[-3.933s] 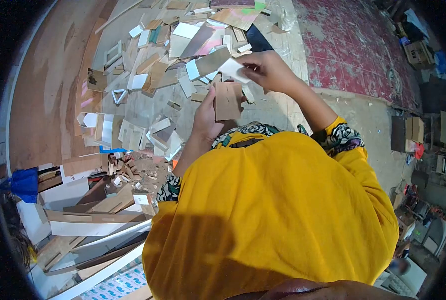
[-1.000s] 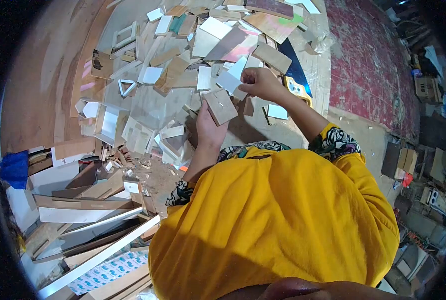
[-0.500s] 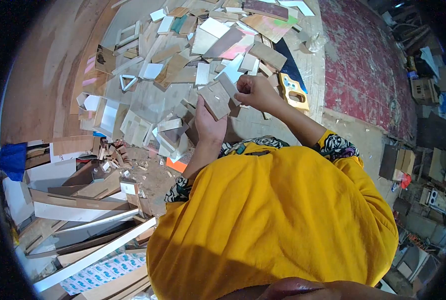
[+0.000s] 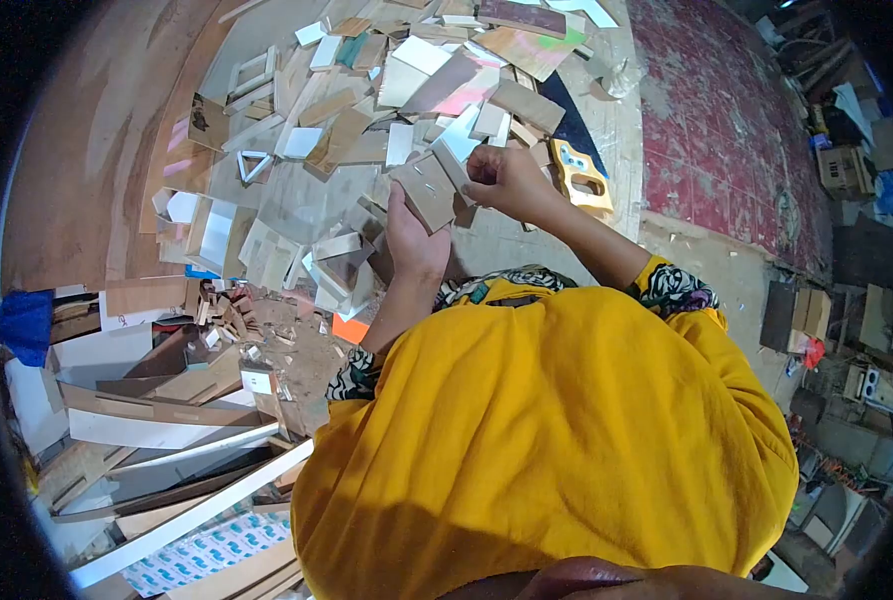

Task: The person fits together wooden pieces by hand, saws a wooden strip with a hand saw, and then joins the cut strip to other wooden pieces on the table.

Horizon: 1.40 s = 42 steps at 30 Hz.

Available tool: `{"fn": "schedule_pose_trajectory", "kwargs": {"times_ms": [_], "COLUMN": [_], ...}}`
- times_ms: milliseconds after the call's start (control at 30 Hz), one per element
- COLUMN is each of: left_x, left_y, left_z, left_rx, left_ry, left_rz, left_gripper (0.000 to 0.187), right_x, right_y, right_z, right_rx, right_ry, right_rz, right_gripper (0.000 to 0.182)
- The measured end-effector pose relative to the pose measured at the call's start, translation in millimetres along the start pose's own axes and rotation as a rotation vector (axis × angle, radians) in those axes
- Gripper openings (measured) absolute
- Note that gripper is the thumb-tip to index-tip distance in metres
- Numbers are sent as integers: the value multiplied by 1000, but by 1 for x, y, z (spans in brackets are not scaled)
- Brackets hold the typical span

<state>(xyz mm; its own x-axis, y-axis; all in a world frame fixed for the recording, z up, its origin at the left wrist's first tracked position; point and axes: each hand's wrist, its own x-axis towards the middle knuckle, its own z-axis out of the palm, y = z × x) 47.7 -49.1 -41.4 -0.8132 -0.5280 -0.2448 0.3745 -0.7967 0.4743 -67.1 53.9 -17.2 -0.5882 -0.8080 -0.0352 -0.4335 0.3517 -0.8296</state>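
My left hand [image 4: 419, 245] is wrapped round a small squarish wooden board [image 4: 424, 197] from below, its thumb along the left edge. Pale marks, perhaps bits of metal or chips, show on the board's face. Against its upper right edge stands a narrow wooden strip [image 4: 450, 165]. My right hand [image 4: 509, 183] is closed with finger and thumb at this strip's right side; the exact contact is partly hidden. Just right of that hand lies a handsaw with a yellow handle [image 4: 568, 192] and a dark blade [image 4: 578, 125].
Wood offcuts [image 4: 446, 85] are heaped across the work surface beyond my hands. Small box-like wooden pieces [image 4: 216, 235] stand to the left. Long boards and scraps [image 4: 166, 420] fill the lower left. A worn red panel [image 4: 726, 130] lies right, with cartons [image 4: 811, 315] beyond.
Both hands and the held wooden pieces have shifted slightly left in view, and the board is tilted a little differently. The grip looks the same.
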Motion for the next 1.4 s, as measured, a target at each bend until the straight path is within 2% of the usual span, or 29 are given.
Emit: {"fn": "schedule_pose_trajectory", "kwargs": {"times_ms": [200, 267, 367, 433, 500, 533, 667, 733, 833, 867, 900, 967, 1000, 1033, 1100, 1167, 1333, 1400], "left_x": [-3, -6, -9, -10, -11, -11, -10, -10, -7, -4, 0, 4, 5, 5, 5, 4, 1, -2], "left_y": [0, 0, -1, -2, -2, -2, -3, -4, -4, -4, -3, 1, 5, 8, 9, 10, 11, 12], "left_z": [-5, -7, -7, -9, -7, -7, -12, -15, -13, -13, -14, -12, -8, -4, 2, 6, 12, 13], "left_rx": [-7, -13, -1, -14, -16, -18, -30, -70, -148, -147, -157, -165, -166, -168, -165, -160, -137, -133], "left_ry": [-73, -108, -166, -174, -192, -206, -176, -127, -76, -72, -35, 4, 15, 26, 53, 77, -49, -37], "left_rz": [-17, -24, -103, -186, -199, -207, -217, -245, -321, -325, -311, -295, -296, -297, -288, -282, -278, -288], "left_gripper": [46, 47, 51, 54, 55, 55, 55, 52, 47, 47, 46, 45, 44, 44, 44, 44, 46, 46], "right_x": [-2, -2, 1, 4, 8, 10, 6, 6, 7, 10, 8, 4, 1, -1, -4, -2, -2, -3], "right_y": [17, 13, 17, 21, 26, 28, 25, 25, 22, 31, 37, 45, 38, 37, 35, 37, 33, 33], "right_z": [3, -4, -10, -17, -21, -21, -20, -17, -15, -11, -8, -5, -11, -8, -4, -4, -8, -7], "right_rx": [165, 363, 427, 441, 382, 414, 378, 215, 278, 370, 373, 635, 407, 408, 237, 195, 61, 86], "right_ry": [-85, -218, -88, -118, -201, -280, -286, -292, -286, -342, -343, -407, -431, -436, -244, -200, -56, -60], "right_rz": [58, 282, 252, 189, -74, 30, 12, 49, 117, 150, 153, 22, -69, -69, -304, -313, -452, -446], "right_gripper": [14, 12, 13, 20, 28, 33, 32, 32, 30, 43, 43, 69, 93, 93, 102, 103, 102, 102]}}
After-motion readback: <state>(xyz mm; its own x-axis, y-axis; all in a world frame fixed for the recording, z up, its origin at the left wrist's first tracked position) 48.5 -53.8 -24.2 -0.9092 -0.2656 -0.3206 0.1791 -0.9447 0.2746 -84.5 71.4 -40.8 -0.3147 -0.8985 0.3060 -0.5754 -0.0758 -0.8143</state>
